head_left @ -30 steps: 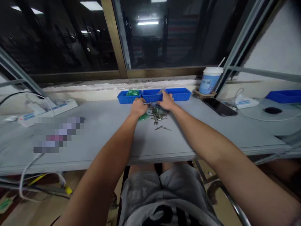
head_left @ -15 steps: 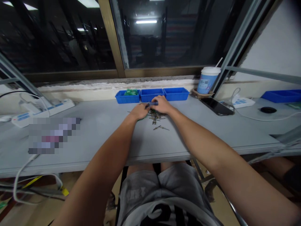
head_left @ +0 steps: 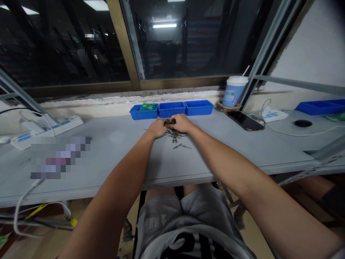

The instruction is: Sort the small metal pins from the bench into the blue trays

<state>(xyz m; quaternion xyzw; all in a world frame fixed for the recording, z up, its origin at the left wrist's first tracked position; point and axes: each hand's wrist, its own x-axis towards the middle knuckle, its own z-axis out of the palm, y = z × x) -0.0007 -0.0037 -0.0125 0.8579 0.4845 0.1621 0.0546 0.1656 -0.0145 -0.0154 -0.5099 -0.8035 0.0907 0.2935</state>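
Observation:
Both my hands meet over a small heap of metal screws (head_left: 176,136) on the grey table (head_left: 129,158). My left hand (head_left: 156,128) and my right hand (head_left: 181,123) pinch a small dark part (head_left: 169,123) between their fingertips; what it is stays too small to tell. Two loose screws (head_left: 182,146) lie a little nearer to me. Just behind the hands stand three blue trays in a row: the left tray (head_left: 143,112) holds green pieces, the middle tray (head_left: 171,109) and the right tray (head_left: 198,107) show no contents from here.
A lidded cup with a straw (head_left: 233,91) stands at the back right beside a dark phone (head_left: 244,120) and a white cable. A power strip (head_left: 45,130) and cables lie at the left. Another blue tray (head_left: 320,106) sits far right. A window runs behind.
My hands drew back from the blue trays toward me and came together above the screw heap, now pinching a small part between them. The view shifted slightly.

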